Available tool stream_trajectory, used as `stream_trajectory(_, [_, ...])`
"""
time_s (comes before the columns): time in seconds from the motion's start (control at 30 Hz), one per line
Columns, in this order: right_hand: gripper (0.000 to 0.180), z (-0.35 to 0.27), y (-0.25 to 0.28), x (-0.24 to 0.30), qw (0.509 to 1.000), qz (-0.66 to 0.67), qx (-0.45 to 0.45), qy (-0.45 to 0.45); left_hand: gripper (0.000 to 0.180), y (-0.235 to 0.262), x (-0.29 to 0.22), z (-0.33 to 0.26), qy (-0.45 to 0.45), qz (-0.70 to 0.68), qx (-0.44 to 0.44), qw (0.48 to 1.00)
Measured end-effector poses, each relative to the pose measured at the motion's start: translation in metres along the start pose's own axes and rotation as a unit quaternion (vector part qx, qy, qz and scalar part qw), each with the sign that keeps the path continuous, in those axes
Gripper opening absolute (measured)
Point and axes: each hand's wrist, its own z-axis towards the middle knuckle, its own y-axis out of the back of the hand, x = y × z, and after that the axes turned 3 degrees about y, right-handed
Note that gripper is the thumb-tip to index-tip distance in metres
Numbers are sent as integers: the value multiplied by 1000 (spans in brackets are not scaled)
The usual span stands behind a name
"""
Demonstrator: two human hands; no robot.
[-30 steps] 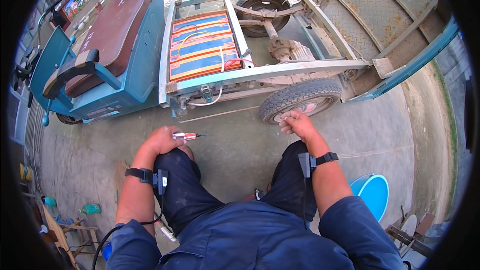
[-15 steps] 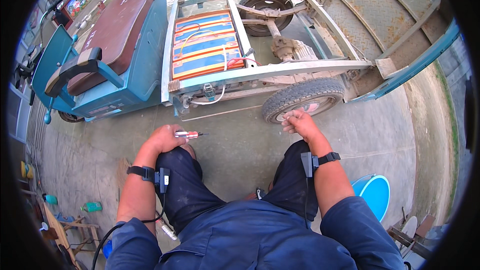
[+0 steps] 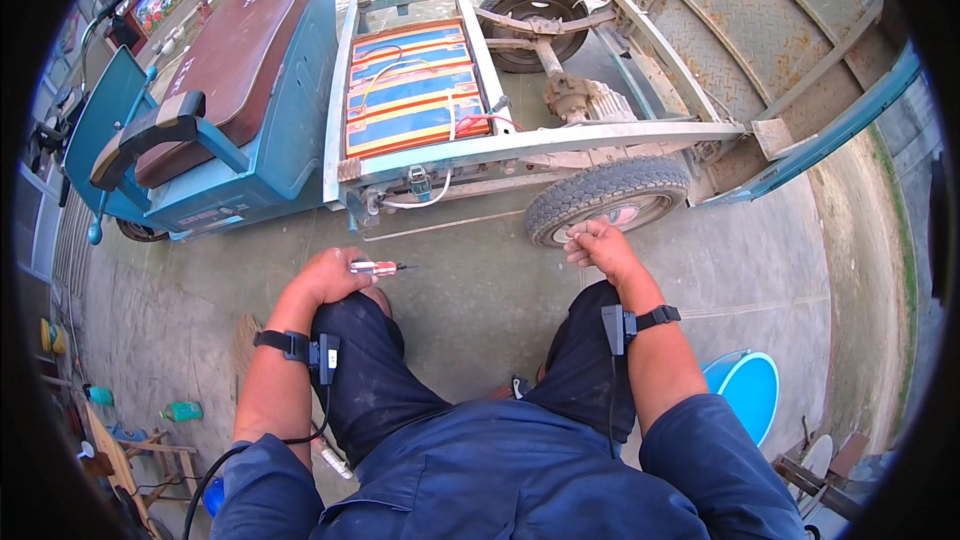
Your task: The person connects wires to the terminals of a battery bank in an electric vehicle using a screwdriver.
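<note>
My left hand (image 3: 338, 277) rests by my left knee, closed around a small screwdriver (image 3: 376, 268) with a red and whitish handle. Its thin dark tip points to the right. Over my right knee, my right hand (image 3: 600, 244) is held with its fingertips pinched together. Whatever they may hold is too small to make out. Just beyond that hand is the near rear wheel (image 3: 612, 198) of a blue cargo tricycle; the hand overlaps its rim in view, and I cannot tell whether they touch. The open metal frame (image 3: 540, 140) bears blue, orange-edged batteries (image 3: 415, 90) with loose wires on top.
At left stands the tricycle's seat (image 3: 235, 60) with black armrests. The rusty cargo bed (image 3: 780, 30) is tipped up at right. A blue bucket (image 3: 745, 390) sits at my right. On the left floor are a green bottle (image 3: 182, 411) and a wooden stool (image 3: 150, 460).
</note>
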Motion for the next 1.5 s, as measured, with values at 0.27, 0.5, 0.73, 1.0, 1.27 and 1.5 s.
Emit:
stream_trajectory(0.27, [21,1,0,-1,1000,-3,1,0,48,2,-5,-3,9,6,1,1000])
stream_trajectory(0.5, [18,0,-4,3,1000,25,-19,2,48,3,-6,-3,7,8,1,1000])
stream_trajectory(0.73, [20,1,-1,0,1000,2,-5,-8,50,3,-5,-3,-1,9,-2,1000])
stream_trajectory(1.0, [19,0,-1,0,1000,9,-7,-12,50,2,-5,-2,3,3,0,1000])
stream_trajectory(1.27, [19,-1,-2,4,1000,7,0,-11,49,0,1,0,-4,-1,-3,1000])
stream_trajectory(1.5, [18,0,-2,1,1000,17,-8,-6,47,2,-5,-3,-2,9,-7,1000])
